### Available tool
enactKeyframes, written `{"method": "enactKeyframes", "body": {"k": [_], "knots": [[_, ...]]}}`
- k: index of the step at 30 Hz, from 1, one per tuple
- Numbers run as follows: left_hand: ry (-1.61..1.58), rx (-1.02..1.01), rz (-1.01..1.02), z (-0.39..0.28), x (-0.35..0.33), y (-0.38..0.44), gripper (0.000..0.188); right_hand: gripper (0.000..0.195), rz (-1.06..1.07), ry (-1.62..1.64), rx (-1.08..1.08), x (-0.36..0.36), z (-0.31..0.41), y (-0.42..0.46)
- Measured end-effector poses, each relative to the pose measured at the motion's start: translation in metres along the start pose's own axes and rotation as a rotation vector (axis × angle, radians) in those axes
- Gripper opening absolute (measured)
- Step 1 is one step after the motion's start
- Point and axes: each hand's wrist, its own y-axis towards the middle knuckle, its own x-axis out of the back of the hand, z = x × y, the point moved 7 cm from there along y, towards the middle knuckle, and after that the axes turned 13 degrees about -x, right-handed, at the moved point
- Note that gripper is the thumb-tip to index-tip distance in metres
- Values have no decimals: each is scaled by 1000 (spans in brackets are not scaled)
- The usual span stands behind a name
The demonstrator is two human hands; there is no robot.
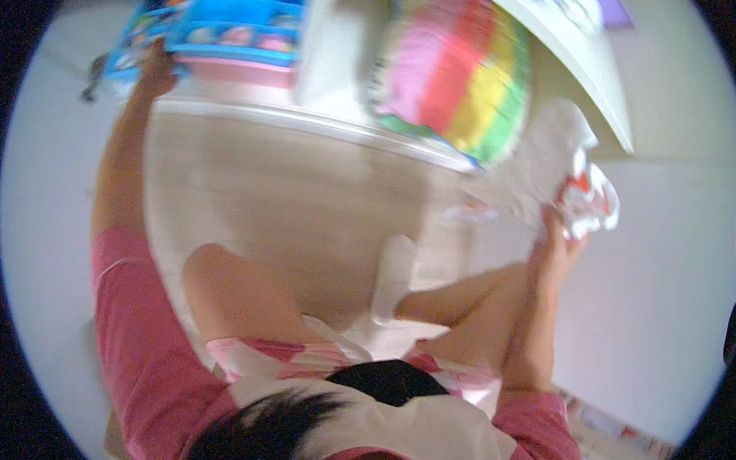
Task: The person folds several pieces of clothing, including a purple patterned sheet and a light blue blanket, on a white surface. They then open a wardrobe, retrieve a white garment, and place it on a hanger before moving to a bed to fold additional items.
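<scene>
My left hand (157, 70) reaches to the upper left, where it meets a blue tray (113, 68) of small mixed items. Blur hides whether its fingers grip the rim or something inside. Beside it stands a blue compartment organizer (242, 13) with pink and pale round items in its slots, above a pink bin (233, 71). On the right, my right hand (559, 243) grips a crumpled white plastic bag (594, 207) with red-orange markings. A pale translucent part of the bag spreads toward the upper left.
A bundle of cloth (452, 75) striped pink, red, yellow and green lies beneath a white tabletop edge (580, 73). My bent knees (220, 285) are above a light wood-look floor (284, 184). White walls stand at both sides.
</scene>
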Motion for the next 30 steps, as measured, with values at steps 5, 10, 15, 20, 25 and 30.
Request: {"method": "enactKeyframes", "body": {"k": [5,10,15,20,25,30], "knots": [[58,-55,-113,27,-3,-15,45,43,158,396,-205,-10,10,11],[-263,37,-78,29,-26,-22,54,50,336,512,-193,-25,22,11],[57,142,-39,6,-3,-37,58,51,152,563,-13,-5,53,10],[-273,100,-283,-4,62,-77,61,39,-80,382,516,21,172,24],[-474,132,-243,-43,85,-152,48,44,-54,-333,862,-18,285,82],[-974,204,-28,-161,122,-259,40,79,354,-1029,783,-110,252,136]]}}
